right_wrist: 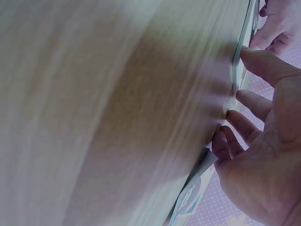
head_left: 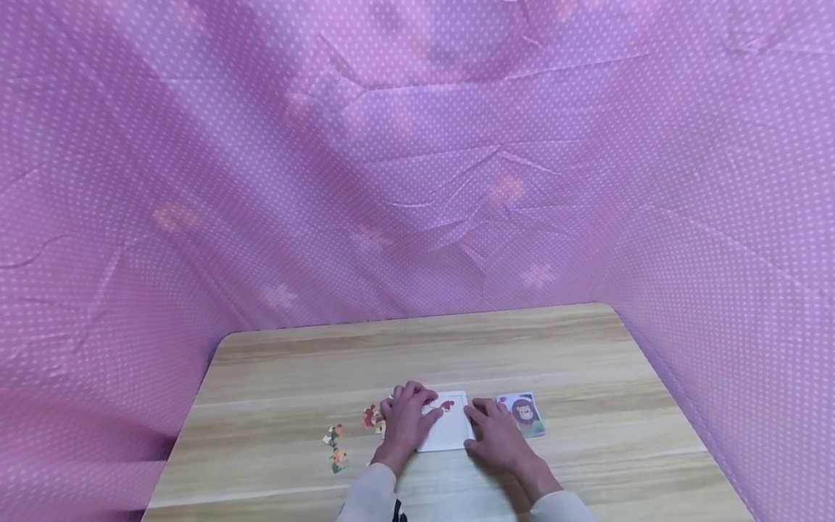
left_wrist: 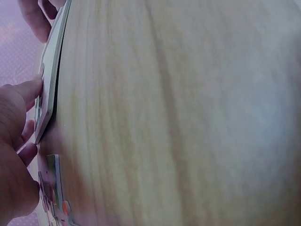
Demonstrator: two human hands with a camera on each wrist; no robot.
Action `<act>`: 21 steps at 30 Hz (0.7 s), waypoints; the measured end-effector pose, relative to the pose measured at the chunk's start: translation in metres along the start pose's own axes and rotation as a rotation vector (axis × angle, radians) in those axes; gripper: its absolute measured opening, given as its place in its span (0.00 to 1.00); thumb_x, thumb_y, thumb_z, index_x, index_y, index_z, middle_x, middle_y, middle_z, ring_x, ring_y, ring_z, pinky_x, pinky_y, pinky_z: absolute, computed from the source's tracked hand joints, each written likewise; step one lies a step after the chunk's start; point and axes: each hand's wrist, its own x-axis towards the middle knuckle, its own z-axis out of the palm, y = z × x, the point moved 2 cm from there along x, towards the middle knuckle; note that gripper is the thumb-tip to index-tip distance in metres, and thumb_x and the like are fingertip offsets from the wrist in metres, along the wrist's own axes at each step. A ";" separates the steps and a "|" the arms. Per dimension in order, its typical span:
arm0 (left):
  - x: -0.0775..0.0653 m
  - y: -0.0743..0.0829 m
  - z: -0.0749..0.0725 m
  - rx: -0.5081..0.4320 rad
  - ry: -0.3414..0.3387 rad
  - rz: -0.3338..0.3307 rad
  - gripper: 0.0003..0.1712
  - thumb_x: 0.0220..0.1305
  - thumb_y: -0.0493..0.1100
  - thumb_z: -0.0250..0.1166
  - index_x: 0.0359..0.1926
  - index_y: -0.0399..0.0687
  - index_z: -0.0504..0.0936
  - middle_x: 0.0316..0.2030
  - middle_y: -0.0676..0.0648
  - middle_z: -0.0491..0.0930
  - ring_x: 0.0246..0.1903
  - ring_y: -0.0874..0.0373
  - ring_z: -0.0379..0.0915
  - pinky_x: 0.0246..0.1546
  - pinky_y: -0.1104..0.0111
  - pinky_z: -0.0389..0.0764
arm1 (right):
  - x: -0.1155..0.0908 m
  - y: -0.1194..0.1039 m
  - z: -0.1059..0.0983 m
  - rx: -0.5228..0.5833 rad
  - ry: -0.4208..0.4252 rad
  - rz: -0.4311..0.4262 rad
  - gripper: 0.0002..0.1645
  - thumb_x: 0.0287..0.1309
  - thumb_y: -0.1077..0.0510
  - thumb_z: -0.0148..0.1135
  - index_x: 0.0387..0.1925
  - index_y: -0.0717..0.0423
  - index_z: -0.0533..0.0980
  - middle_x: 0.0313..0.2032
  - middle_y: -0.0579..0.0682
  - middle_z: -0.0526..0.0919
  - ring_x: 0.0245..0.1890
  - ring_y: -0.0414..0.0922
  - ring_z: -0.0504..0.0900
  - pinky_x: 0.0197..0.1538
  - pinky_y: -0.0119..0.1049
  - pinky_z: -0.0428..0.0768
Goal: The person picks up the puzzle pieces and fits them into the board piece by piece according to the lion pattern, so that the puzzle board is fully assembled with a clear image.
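Observation:
A white puzzle tray [head_left: 449, 436] with a raised rim lies on the table between both hands. Inside it, near the upper edge, red-brown puzzle pieces [head_left: 446, 406] show beside the left fingers. My left hand [head_left: 406, 422] bends over the tray's left side, its thumb [left_wrist: 32, 89] resting on the tray in the left wrist view; its palm side hides part of the tray. At the right rim, my right hand [head_left: 499, 438] touches the frame with thumb and index finger, the other fingers [right_wrist: 242, 125] spread along the table beside it.
A picture card with a lion [head_left: 524, 413] lies just right of the right hand. Loose puzzle pieces [head_left: 336, 460] are scattered left of the left hand, with a red-brown piece [head_left: 370, 415] closest to it. Pink dotted cloth [head_left: 417, 181] hangs around the wooden table [head_left: 274, 377].

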 end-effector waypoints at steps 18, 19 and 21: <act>0.005 0.001 -0.005 0.019 0.048 0.025 0.13 0.53 0.57 0.70 0.39 0.63 0.85 0.44 0.56 0.77 0.45 0.56 0.67 0.44 0.53 0.60 | 0.006 -0.003 0.001 0.000 0.013 0.018 0.40 0.47 0.47 0.71 0.62 0.54 0.72 0.64 0.59 0.70 0.63 0.60 0.67 0.66 0.57 0.65; 0.005 0.001 -0.005 0.017 0.049 0.025 0.12 0.53 0.56 0.70 0.39 0.63 0.85 0.44 0.56 0.77 0.45 0.56 0.67 0.43 0.53 0.61 | 0.006 -0.003 0.001 -0.001 0.015 0.016 0.40 0.46 0.47 0.71 0.62 0.54 0.72 0.64 0.59 0.70 0.63 0.60 0.67 0.66 0.57 0.65; 0.004 0.000 -0.006 0.008 0.041 0.019 0.11 0.53 0.56 0.70 0.38 0.62 0.85 0.44 0.56 0.76 0.45 0.56 0.67 0.44 0.52 0.60 | 0.006 -0.003 0.002 -0.007 0.016 0.014 0.40 0.46 0.47 0.71 0.62 0.54 0.73 0.64 0.59 0.70 0.62 0.60 0.68 0.65 0.57 0.65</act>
